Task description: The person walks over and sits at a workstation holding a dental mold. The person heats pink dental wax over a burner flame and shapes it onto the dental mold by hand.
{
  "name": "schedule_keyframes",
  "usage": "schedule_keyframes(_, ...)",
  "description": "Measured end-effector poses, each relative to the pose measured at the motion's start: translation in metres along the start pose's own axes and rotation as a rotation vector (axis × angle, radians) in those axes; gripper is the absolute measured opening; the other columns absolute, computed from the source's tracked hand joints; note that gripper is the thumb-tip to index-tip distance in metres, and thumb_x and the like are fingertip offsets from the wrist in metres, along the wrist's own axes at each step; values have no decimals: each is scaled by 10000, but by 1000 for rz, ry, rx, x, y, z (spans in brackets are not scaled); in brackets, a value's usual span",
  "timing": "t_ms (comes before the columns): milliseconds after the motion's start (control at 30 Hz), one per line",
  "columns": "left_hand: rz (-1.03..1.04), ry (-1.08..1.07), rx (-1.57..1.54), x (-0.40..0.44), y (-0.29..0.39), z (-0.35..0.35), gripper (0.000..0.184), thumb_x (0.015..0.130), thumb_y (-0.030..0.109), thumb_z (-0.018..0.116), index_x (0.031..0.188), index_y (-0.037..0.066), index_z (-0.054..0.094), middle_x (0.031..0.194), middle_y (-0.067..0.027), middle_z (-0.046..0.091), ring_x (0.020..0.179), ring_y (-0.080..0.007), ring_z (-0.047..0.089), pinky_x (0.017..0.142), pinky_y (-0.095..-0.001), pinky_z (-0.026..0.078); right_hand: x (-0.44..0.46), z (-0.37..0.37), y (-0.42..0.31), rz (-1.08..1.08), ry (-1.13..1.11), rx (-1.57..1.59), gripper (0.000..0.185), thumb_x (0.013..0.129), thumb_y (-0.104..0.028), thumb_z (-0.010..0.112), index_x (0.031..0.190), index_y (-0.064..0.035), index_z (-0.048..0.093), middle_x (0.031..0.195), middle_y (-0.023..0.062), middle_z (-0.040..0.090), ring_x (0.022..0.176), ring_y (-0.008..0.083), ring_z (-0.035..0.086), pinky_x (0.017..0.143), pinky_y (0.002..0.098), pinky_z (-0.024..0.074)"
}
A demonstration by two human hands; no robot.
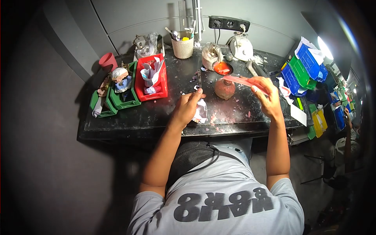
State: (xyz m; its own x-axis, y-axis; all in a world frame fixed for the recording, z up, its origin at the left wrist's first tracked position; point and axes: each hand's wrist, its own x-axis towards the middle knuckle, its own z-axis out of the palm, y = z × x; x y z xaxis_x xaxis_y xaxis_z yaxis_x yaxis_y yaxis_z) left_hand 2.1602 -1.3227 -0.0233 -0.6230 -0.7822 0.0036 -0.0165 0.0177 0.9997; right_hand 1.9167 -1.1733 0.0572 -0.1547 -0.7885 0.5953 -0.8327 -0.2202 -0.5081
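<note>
My right hand (266,95) pinches a flat pink strip (239,80). The strip's far end lies over the top of a round reddish burner-like pot (225,89). My left hand (188,106) holds a dark, narrow tool (199,80) between thumb and fingers, its blade pointing away from me. Just under and beside that hand is a white and pink lump (201,112), partly covered by the fingers. Behind the pot sits a dark round dish with orange-red material (223,68).
Green bins (125,104) with plaster models and a red bin (163,87) stand at left. A woven cup (182,48) of tools is at the back. Blue and green bins (299,67) are stacked at right, near a white card (298,114). Pink crumbs lie along the front.
</note>
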Motion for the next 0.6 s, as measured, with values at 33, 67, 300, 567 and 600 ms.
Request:
schedule_keyframes(33,34,4,10,2,-3,-1,480,995,400,485,1046,-27,701,593,19,531,485,-37,470,461,-217,335,0,1,1,2,-4,2,282,875,-251,664,1041,-25,693,1016,116,689,920,248,578,847,351,453)
schedule_keyframes(67,31,6,9,2,-7,-1,480,995,400,485,1046,-27,701,593,19,531,485,-37,470,461,-217,335,1,1,3,25,-9,19,285,878,-250,662,1048,-24,691,1006,116,688,920,242,579,844,348,457)
schedule_keyframes(300,56,-13,-10,3,-11,-2,452,992,371,506,1013,-32,709,610,25,553,505,-33,459,487,-212,335,1,11,17,277,-29,189,309,915,-275,653,1072,-10,685,953,90,613,882,170,593,800,301,482)
schedule_keyframes(567,82,-24,-4,0,-7,-1,466,987,384,512,982,-35,716,605,13,578,509,-42,478,491,-213,346,4,19,36,320,-20,188,318,913,-277,662,1078,-5,682,972,86,605,902,168,613,813,291,482)
schedule_keyframes(600,103,-20,2,0,-7,0,466,988,383,511,978,-35,717,597,13,574,506,-44,485,490,-214,349,4,21,40,316,-15,192,322,914,-277,662,1076,1,680,983,87,616,912,166,619,818,290,482)
